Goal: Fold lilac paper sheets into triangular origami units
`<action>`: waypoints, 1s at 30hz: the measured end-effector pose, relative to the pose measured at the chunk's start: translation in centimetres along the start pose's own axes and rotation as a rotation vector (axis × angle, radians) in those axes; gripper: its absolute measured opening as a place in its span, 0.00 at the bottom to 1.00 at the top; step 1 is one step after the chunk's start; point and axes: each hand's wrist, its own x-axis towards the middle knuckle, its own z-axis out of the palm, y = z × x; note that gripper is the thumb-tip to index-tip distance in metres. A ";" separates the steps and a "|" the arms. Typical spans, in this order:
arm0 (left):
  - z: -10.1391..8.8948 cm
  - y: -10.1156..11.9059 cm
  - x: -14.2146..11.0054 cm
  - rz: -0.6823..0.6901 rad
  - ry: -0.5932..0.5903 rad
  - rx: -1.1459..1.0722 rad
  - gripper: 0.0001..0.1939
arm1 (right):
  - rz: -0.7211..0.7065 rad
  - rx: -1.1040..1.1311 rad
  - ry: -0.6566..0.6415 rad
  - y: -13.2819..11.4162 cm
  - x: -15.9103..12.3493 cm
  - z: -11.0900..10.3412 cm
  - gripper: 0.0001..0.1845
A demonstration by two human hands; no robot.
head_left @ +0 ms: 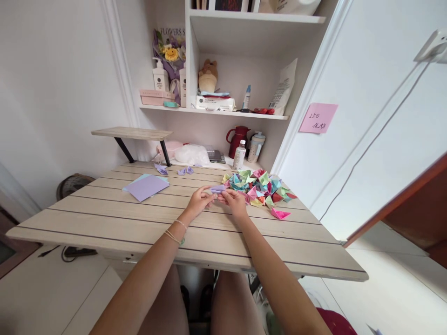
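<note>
Pinching the folded purple paper (pixel 217 189) over the table (pixel 139 221), the left hand (pixel 199 202) is gripping its left end while the right hand (pixel 233 201) is pinching its right; colourful paper boats (pixel 260 187) are lying at three o'clock, purple sheet (pixel 148 187) at nine.

Folded paper (pixel 217 189): purple, small and narrow, held roughly level between left hand (pixel 201 201) and right hand (pixel 233 199)
Purple sheet (pixel 148 187): flat on table (pixel 122 218), left of the folded paper
Blue sheet (pixel 139 177): mostly covered by the purple one, edges showing
Purple pieces (pixel 189 170): small, folded, near the table's far edge
Boats (pixel 263 179): many-coloured folded paper, heaped at right, tilted various ways
Pink boat (pixel 280 214): on the heap's near side
</note>
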 end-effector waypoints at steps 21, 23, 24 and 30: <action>-0.2 0.7 0.1 -0.004 0.020 -0.123 0.17 | -0.039 -0.003 -0.072 -1.6 -0.3 -0.5 0.17; -0.1 0.7 0.1 -0.001 0.016 -0.104 0.16 | -0.037 -0.011 -0.049 -1.4 -0.2 -0.4 0.18; -0.1 0.7 0.1 0.001 0.014 -0.096 0.16 | -0.037 -0.016 -0.036 -1.3 -0.2 -0.4 0.19; 0.0 0.2 -0.1 -0.006 -0.008 -0.076 0.28 | -0.043 -0.110 -0.006 -0.7 -0.1 -0.7 0.18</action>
